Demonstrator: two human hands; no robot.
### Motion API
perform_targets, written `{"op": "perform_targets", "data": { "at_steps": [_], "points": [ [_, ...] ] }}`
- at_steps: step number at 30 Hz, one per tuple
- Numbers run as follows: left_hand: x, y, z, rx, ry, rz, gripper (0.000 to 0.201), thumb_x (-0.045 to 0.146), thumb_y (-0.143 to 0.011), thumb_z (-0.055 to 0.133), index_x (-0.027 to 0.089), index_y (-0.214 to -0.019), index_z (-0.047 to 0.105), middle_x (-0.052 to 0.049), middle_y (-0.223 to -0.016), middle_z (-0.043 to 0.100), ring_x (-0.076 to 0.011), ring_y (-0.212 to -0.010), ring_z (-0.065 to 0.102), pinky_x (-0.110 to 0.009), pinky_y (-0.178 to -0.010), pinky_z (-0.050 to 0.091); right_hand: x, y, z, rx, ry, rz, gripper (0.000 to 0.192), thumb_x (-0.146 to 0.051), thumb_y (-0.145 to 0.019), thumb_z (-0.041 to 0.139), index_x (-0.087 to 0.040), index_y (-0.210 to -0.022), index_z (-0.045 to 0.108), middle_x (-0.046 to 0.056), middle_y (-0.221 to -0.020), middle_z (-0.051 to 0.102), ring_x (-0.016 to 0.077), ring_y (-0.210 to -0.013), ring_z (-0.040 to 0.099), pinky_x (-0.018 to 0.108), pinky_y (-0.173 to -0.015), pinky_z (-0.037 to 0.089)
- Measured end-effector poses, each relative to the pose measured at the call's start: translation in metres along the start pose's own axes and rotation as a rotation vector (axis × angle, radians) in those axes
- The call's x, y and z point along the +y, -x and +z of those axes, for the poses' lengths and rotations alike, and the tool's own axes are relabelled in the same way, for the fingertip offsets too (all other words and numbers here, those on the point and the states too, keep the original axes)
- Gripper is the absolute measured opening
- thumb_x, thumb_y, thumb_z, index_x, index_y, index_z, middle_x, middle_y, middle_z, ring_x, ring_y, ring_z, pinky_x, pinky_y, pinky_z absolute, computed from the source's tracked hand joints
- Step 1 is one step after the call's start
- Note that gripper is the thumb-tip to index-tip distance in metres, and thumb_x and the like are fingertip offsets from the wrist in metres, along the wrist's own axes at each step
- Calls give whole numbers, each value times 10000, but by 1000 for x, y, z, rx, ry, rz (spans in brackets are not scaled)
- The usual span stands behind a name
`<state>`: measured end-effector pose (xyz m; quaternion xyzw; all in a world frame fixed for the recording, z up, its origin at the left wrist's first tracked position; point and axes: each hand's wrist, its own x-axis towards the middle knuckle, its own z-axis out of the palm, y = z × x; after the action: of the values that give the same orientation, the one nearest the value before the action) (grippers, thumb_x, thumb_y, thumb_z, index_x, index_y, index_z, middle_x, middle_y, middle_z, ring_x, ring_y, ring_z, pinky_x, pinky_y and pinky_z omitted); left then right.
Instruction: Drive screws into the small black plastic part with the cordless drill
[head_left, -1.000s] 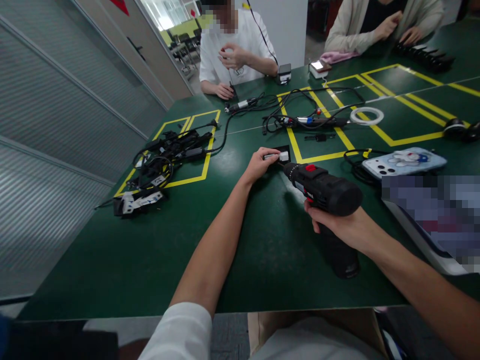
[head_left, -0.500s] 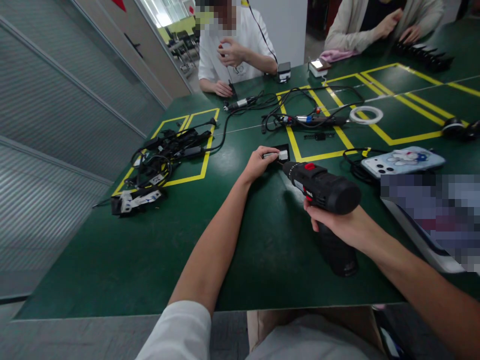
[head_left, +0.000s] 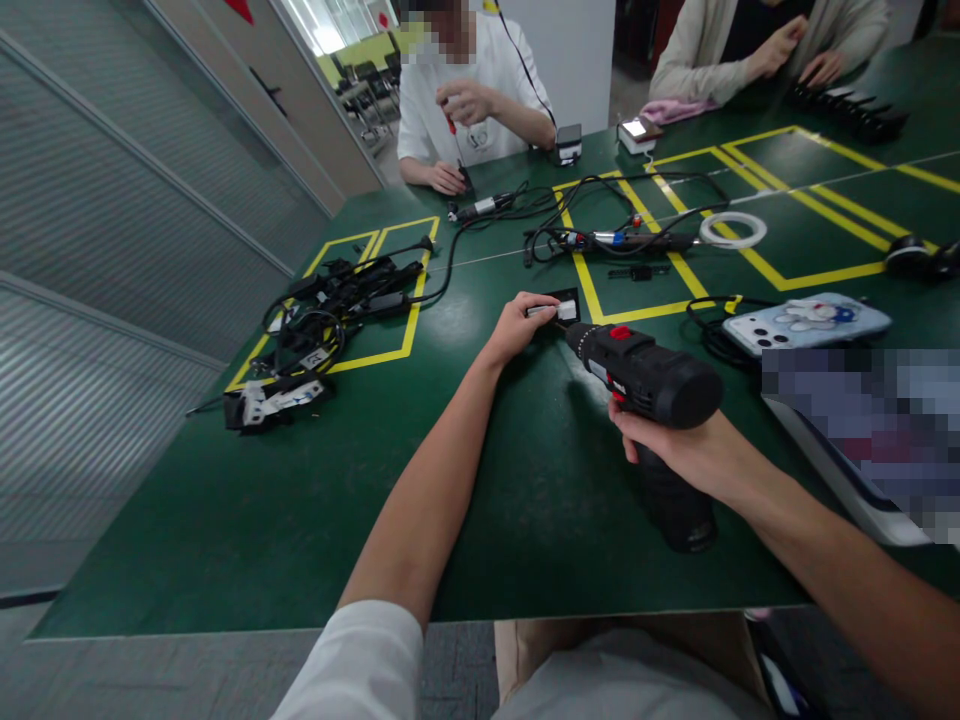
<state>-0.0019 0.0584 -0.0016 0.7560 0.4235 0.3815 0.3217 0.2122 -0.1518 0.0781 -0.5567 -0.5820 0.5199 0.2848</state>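
My right hand (head_left: 675, 450) is wrapped round the grip of a black cordless drill (head_left: 645, 370) with red parts. The drill points forward and left, its tip close to my left hand (head_left: 521, 325). The left fingers are closed on a small white block (head_left: 564, 310) with a dark edge, at a flat black piece (head_left: 571, 296) on the green table (head_left: 360, 500). Whether the drill's bit touches the block cannot be made out, since fingers and chuck cover that spot.
Tangled black cables (head_left: 322, 320) lie at the left. Beyond my hands are a pen-like tool (head_left: 630, 242) and a white ring coil (head_left: 732, 230). A phone (head_left: 806, 325) lies at the right. Across the table one person (head_left: 476, 100) holds a red-handled tool; another person (head_left: 765, 60) sits further right.
Both my hands and the drill stay practically in place. Across the table, the person's raised hand has shifted slightly, and more of the red-handled tool shows.
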Motion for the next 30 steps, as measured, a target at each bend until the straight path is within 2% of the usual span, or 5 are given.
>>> {"op": "perform_targets", "data": {
  "at_steps": [9,18,24,30],
  "points": [
    [-1,0,0,6,-8,-5,243,335,-840,623,210,-1018,731,-54,-1067,669,-190,-1042,601,-347,-989,440,-3,0,1,9,-65,6,108,-266,-801,600,-181,-858,635,3,-612,640,162,-559,603,317,-615,462],
    [-1,-1,0,12,-9,5,247,335,-841,625,204,-1020,732,-58,-1074,671,-187,-1030,605,-342,-980,447,3,-2,1,10,0,7,101,-279,-802,600,-190,-771,637,10,-588,643,172,-576,609,317,-613,460],
    [-2,-1,0,9,-11,11,250,334,-841,627,200,-1024,733,-60,-1065,675,-191,-1036,604,-348,-988,444,1,-1,1,7,-23,-1,110,-276,-805,601,-183,-841,648,5,-592,643,167,-569,611,316,-615,464],
    [-1,-1,0,8,-3,4,251,339,-843,628,199,-1023,733,-63,-1078,675,-194,-1041,602,-351,-991,441,0,-1,2,20,-66,-7,91,-257,-788,606,-185,-830,641,2,-592,640,163,-550,608,316,-605,468]
  ]
}}
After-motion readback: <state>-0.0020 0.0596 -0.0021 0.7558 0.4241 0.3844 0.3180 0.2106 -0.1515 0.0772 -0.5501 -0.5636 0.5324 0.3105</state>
